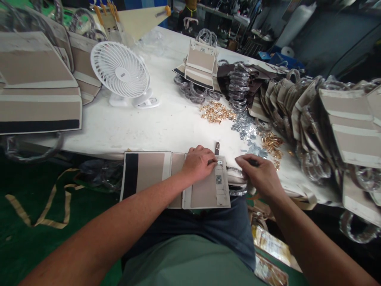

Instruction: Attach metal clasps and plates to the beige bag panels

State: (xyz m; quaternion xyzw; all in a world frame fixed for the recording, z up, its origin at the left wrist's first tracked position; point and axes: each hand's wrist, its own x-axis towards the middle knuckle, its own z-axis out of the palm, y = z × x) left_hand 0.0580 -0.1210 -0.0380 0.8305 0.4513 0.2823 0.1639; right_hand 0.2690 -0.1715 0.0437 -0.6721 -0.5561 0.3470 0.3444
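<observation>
A beige bag lies opened out at the table's front edge, over my lap, its lining side up with a black strip at the left end. My left hand rests over its upper edge, fingers curled and pressing on the panel; a small dark bit shows by the thumb. Beside those fingertips is a small metal plate on the pale strip. A metal clasp piece sticks out past the panel's top edge. Just right of the bag, my right hand is closed in a pinch; what it holds is hidden. Plastic-wrapped handles show under the bag.
Gold-coloured fasteners and grey metal plates lie in loose piles ahead, with more gold pieces at right. Beige bags crowd the right side; others stand at left beside a white fan.
</observation>
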